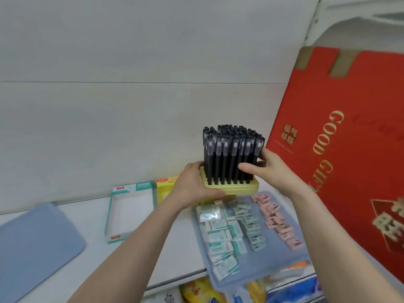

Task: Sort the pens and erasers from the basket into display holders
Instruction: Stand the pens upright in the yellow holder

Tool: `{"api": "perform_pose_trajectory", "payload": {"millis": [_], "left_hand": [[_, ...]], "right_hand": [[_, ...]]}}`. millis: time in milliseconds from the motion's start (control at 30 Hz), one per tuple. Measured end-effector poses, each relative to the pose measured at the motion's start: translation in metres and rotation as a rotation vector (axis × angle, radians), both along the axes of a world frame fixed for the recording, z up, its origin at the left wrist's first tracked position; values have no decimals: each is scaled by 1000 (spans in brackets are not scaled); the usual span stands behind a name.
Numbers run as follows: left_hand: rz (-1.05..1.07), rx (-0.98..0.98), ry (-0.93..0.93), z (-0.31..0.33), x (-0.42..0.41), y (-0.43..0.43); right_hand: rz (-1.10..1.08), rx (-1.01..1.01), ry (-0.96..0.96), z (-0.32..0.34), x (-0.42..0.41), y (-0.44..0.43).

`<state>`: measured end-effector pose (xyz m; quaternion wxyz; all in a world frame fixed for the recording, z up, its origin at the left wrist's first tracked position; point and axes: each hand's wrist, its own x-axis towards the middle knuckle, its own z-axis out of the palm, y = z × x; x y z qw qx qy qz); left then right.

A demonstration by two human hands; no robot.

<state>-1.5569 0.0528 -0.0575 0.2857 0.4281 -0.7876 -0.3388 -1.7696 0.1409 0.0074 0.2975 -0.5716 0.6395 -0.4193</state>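
The left hand [192, 182] grips the yellow holder [236, 189] by its base while right hand [270, 169] fingers [247, 166] clasp the pens [220, 158], likely steadying them upright.

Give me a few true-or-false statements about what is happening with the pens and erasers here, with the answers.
1. The left hand grips the yellow holder. True.
2. The right hand rests flat on the table. False: it holds the black pens standing in the holder.
3. The teal display box is full of erasers. False: it looks empty. The erasers lie in the blue basket.
4. The basket holds both pink and teal erasers. True.
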Motion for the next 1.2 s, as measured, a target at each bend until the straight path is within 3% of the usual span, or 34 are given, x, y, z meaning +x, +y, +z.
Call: {"api": "perform_pose_trajectory", "payload": {"millis": [333,567,800,967,1200], "left_hand": [[-26,60,-70,-19,-118,-24],[24,-159,-328,-47,-141,-40],[73,-196,-437,-57,-147,-39],[-2,-64,-338,-50,-144,-49],[-7,-80,-307,-53,-139,-54]], "right_hand": [[-116,71,2,-23,-93,-32],[-97,81,56,-41,-101,-50],[-155,104,-96,-74,-108,-63],[-195,129,-210,-90,-110,-61],[-189,131,-224,-91,-107,-71]]}}
